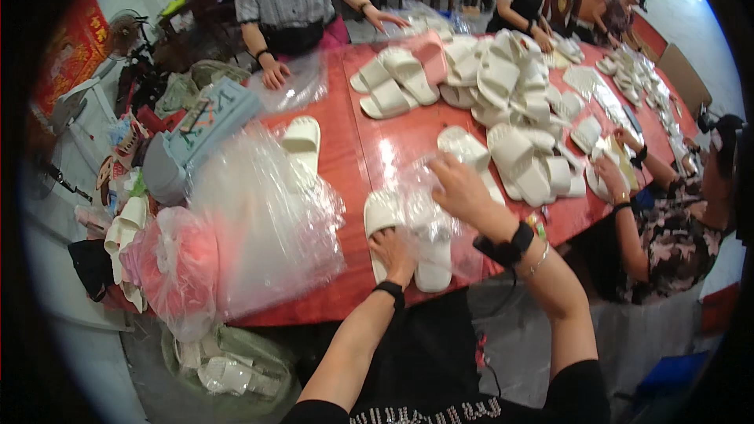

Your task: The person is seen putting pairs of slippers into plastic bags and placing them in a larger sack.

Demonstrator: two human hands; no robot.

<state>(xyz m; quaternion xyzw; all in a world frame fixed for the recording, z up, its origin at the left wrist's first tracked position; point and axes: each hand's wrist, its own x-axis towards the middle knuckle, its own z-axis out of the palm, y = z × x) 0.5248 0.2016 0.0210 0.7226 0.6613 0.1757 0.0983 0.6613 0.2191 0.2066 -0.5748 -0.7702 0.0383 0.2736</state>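
A pair of white slide slippers (pixel 382 212) lies in front of me near the table's close edge. My left hand (pixel 393 254) is closed on the left slipper, its fingers at the opening under the strap. Over the right slipper (pixel 433 273) a clear plastic bag (pixel 416 198) is spread, crumpled and shiny. My right hand (pixel 465 195) pinches the bag's upper edge, raised above the table, with a dark band on the wrist. How far the bag covers the slippers I cannot tell. Another white slipper (pixel 301 144) lies farther left.
Stacked clear bags (pixel 267 220) cover the table's left, beside a pink bagged bundle (pixel 177 267) and a grey-blue case (pixel 208 129). White slippers (pixel 518 102) pile up right of centre on the red table (pixel 338 298). Co-workers stand opposite; another person's hand (pixel 609 174) works at right.
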